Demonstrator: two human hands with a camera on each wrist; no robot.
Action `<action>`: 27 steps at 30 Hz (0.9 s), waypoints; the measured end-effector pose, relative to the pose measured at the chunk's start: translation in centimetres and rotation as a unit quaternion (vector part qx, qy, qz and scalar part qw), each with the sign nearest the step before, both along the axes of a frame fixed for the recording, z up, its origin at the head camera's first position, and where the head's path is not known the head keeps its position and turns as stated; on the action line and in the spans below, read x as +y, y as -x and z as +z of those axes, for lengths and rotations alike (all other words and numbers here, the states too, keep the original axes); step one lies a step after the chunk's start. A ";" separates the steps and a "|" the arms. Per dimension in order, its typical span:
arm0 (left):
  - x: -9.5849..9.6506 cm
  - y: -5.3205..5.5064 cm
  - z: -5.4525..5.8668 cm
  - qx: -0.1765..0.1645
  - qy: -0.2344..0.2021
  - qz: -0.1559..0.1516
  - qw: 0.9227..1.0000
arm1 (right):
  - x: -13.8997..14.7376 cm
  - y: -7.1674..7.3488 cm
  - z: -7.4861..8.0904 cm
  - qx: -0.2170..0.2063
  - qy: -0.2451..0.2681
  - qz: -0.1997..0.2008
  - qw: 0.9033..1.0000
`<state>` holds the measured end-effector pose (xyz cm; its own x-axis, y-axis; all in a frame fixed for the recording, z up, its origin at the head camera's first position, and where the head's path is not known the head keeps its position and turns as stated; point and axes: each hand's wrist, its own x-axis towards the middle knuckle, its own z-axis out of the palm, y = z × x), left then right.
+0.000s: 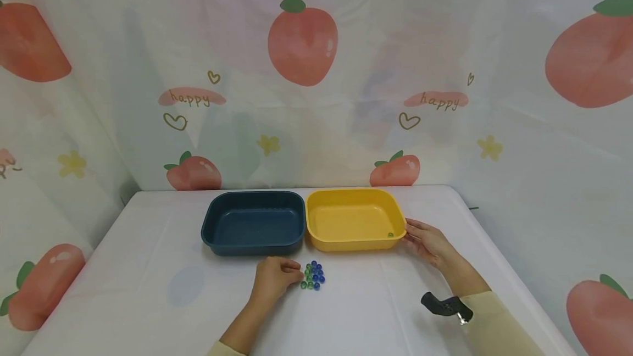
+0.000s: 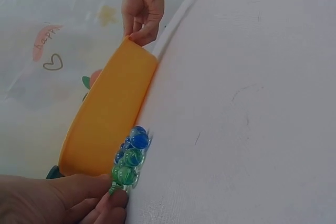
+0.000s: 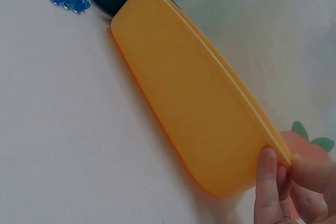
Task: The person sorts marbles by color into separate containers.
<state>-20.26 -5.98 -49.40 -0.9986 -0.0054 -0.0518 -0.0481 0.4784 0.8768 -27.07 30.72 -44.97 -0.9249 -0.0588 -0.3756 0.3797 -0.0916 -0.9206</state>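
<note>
Several blue and green glass marbles (image 1: 316, 278) lie in a tight cluster on the white table, in front of two bins. My left hand (image 1: 275, 278) is at the cluster's left side. In the left wrist view its thumb and fingertips pinch a green marble (image 2: 113, 188), mostly covered by the fingers. At the yellow bin's (image 1: 341, 244) right front corner, my right hand (image 1: 429, 243) grips the rim. In the right wrist view the thumb is at the rim and a finger (image 3: 267, 169) lies along the outer wall. A single green marble (image 1: 390, 234) sits inside this bin, near that corner.
A dark blue bin (image 1: 252, 250) stands directly left of the yellow one, their sides close together. Behind both rises a fruit-printed cloth backdrop (image 1: 346, 125). A black strap-like device (image 1: 447, 305) is at the right forearm. White cloth covers the table (image 1: 366, 312).
</note>
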 end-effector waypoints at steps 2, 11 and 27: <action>-0.1 0.1 -0.2 -0.015 -0.020 0.001 1.000 | 0.0 0.0 0.0 0.000 -0.006 0.000 1.000; -0.7 0.6 -0.5 -0.084 -0.107 0.013 0.991 | 0.1 -0.1 -0.1 0.010 0.009 0.008 1.000; -0.5 0.9 0.1 -0.109 -0.166 0.007 0.980 | 0.2 0.1 -0.2 0.006 0.005 0.003 1.000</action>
<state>-21.18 -6.51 -49.35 -0.9639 0.0338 -0.2643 -0.2553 0.1660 0.9525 -27.19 30.90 -45.20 -0.9289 -0.0680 -0.3641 0.3694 -0.0977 -0.9241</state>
